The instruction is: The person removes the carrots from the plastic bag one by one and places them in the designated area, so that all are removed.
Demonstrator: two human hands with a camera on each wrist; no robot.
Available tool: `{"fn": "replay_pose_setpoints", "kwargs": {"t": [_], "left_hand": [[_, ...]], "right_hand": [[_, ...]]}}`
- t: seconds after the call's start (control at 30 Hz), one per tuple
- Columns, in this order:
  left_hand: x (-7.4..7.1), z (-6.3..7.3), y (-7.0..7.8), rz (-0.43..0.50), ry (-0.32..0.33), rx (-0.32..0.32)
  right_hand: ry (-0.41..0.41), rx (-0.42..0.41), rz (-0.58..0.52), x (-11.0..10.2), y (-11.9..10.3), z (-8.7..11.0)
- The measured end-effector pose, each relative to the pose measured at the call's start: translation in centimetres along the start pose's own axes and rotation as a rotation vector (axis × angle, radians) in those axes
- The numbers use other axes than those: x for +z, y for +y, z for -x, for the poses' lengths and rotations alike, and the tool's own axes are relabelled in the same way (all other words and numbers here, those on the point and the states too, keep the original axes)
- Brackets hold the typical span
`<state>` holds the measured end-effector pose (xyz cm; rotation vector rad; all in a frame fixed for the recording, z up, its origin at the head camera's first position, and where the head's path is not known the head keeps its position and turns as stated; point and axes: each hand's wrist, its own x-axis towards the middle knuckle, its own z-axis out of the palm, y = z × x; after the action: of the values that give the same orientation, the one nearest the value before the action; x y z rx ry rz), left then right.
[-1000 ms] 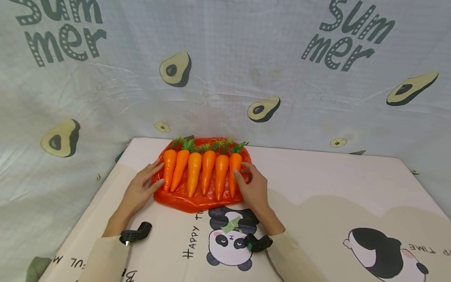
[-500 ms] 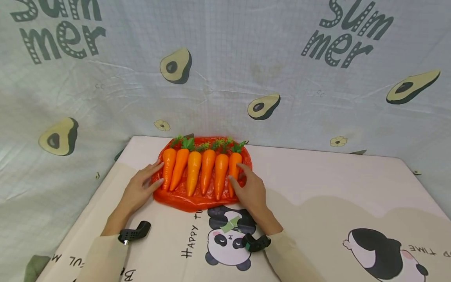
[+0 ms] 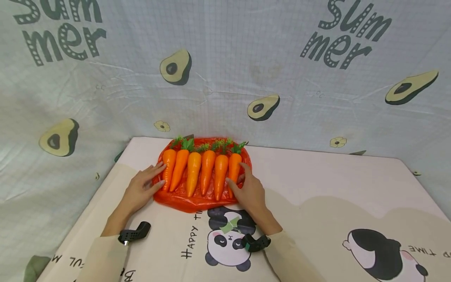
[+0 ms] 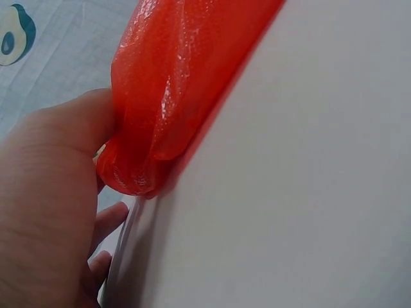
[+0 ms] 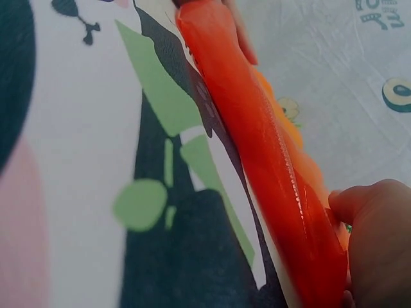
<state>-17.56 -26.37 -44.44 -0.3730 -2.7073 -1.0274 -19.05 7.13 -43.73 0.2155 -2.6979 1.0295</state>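
Several orange carrots (image 3: 193,168) with green leafy tops lie side by side on a red plastic bag (image 3: 192,204), tops toward the back. My left hand (image 3: 138,190) rests at the bag's left side, its extended fingers touching the leftmost carrot (image 3: 169,160). In the left wrist view, the thumb of that left hand (image 4: 51,173) lies against the red plastic. On the other side, my right hand (image 3: 251,190) has thumb and index finger on either side of the rightmost carrot (image 3: 235,162). The right wrist view shows its thumb close against the bag (image 5: 257,141); other fingers are mostly hidden.
The bag lies toward the back of a table with a pale, panda-printed cover (image 3: 310,188). Behind it hangs a light cloth (image 3: 218,78) printed with avocados and lettering. A black band (image 3: 135,233) sits on the left wrist, another (image 3: 258,243) on the right.
My right hand has shifted slightly left, its thumb now on the inner side of the rightmost carrot. The left fingertips have edged slightly onto the leftmost carrot. The carrots look unmoved.
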Motion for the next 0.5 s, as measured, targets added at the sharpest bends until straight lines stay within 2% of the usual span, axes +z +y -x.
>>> {"fn": "replay_pose_setpoints", "kwargs": {"t": [0.2,0.5], "left_hand": [[-0.06,0.09,0.32,0.002,-0.004,-0.018],[0.04,0.05,0.6,-0.006,-0.011,-0.042]], "right_hand": [[0.014,-0.016,-0.004,-0.21,0.02,-0.11],[0.065,0.034,-0.168,-0.55,0.14,-0.37]]}}
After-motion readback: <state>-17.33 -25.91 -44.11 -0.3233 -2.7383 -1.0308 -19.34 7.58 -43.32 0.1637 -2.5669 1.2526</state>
